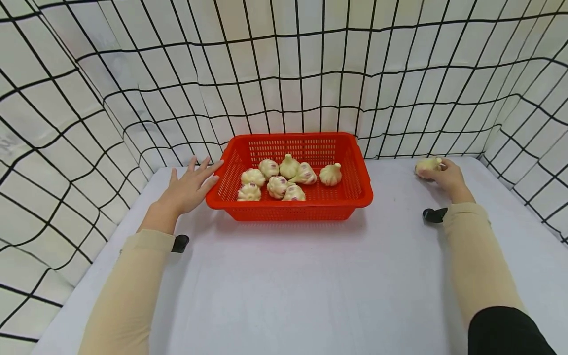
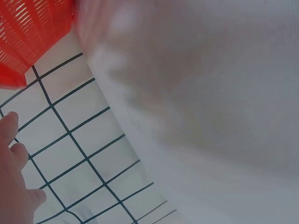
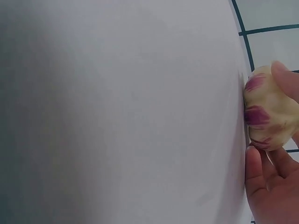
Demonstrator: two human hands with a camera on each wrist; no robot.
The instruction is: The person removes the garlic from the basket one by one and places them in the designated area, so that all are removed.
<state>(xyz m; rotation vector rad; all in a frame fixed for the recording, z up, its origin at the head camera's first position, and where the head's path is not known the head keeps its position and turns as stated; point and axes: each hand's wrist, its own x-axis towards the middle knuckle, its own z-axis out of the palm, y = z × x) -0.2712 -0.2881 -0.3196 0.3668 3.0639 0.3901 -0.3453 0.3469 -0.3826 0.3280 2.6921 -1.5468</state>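
Several whitish garlic bulbs with purple streaks, one of them a garlic bulb (image 1: pixel 330 174) apart at the right, lie in a red plastic basket (image 1: pixel 288 211) at the back middle of the table. My left hand (image 1: pixel 188 190) is spread with straight fingers at the basket's left rim; whether the fingertips touch it I cannot tell. In the left wrist view part of that hand (image 2: pixel 16 172) shows below the basket (image 2: pixel 37 32). Far to the right, my right hand (image 1: pixel 450 180) holds another garlic bulb (image 1: pixel 427 166) at the tabletop. The right wrist view shows fingers and thumb around this bulb (image 3: pixel 268 109).
A white table (image 1: pixel 301 286) spreads before me. Black wire grid (image 1: pixel 306 79) over white sheeting stands behind the basket and along both sides. Small black devices (image 1: pixel 434 215) sit at both wrists.
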